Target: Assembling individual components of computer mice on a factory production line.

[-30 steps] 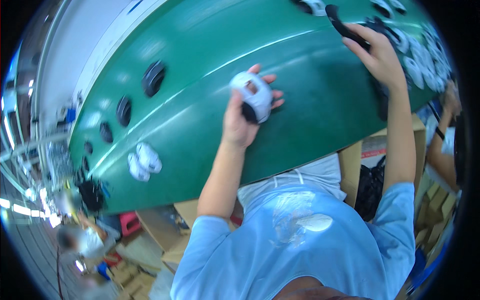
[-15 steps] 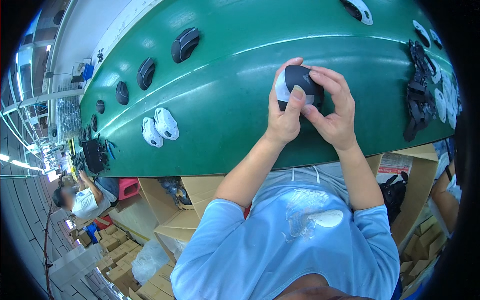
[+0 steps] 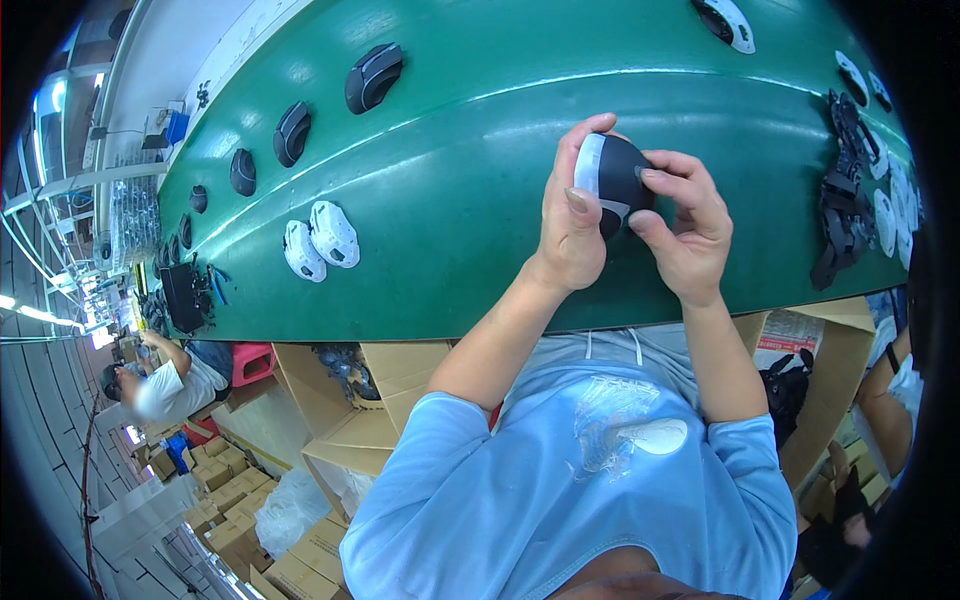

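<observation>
While the long green table [image 3: 450, 240] sweeps away across the room, its wearer of the blue shirt [image 3: 530, 490] stands close against the near edge. Off to the left, another person [image 3: 175, 385] sits by the table's far end, beside a red stool [image 3: 253, 362]. Under the near edge I can see an open cardboard box [image 3: 405, 375], and another brown carton [image 3: 835, 335] further right. Toward the table's right end lies a heap of black curved parts [image 3: 838, 205], with white pieces [image 3: 886, 222] scattered just beyond it.

Both hands are up over the table, near each other. The left hand [image 3: 570, 232] is clamped around the pale side of a black-and-white mouse [image 3: 627, 175], which sits between the two palms. The right hand [image 3: 693, 230] has thumb and fingertips against its dark right side; whether they grip or merely rest there, I cannot tell.

Dark mice [image 3: 374, 78] trail leftward in a row, and two white shells [image 3: 334, 235] lie side by side nearer the person.
</observation>
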Available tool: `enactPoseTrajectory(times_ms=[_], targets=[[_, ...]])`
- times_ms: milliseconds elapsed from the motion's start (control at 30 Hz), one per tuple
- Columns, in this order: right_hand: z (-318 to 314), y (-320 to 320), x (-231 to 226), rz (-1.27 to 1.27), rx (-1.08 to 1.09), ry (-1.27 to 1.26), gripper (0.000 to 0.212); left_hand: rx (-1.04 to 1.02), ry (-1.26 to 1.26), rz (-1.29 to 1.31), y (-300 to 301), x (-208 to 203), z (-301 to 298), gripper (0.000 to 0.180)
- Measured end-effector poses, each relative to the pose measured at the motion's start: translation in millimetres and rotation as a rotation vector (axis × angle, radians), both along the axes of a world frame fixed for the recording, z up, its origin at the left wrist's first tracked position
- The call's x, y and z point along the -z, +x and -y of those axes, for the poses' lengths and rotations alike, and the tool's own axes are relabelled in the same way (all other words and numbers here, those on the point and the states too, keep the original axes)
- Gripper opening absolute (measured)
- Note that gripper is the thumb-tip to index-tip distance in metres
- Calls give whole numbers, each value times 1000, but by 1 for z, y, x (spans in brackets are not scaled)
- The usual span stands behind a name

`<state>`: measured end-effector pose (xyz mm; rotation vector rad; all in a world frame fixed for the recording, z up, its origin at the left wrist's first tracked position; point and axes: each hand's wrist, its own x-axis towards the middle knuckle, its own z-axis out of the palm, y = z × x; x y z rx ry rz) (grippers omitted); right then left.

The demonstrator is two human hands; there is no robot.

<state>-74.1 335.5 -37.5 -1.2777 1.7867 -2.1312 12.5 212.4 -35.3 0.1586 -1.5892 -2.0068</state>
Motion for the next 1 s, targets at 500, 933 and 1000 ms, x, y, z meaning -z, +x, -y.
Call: enactPoseTrajectory(times_ms=[500,933,1000], targets=[[7,11,3,-373,57,234,39,-36,298,53,-4,8,1,73],[-11,9,14,744,-251,46,63,315,624,-224,-16,2,7,68],[-7,13,7,631,-216,19,70,180,605,-185,-20,-2,2,66]])
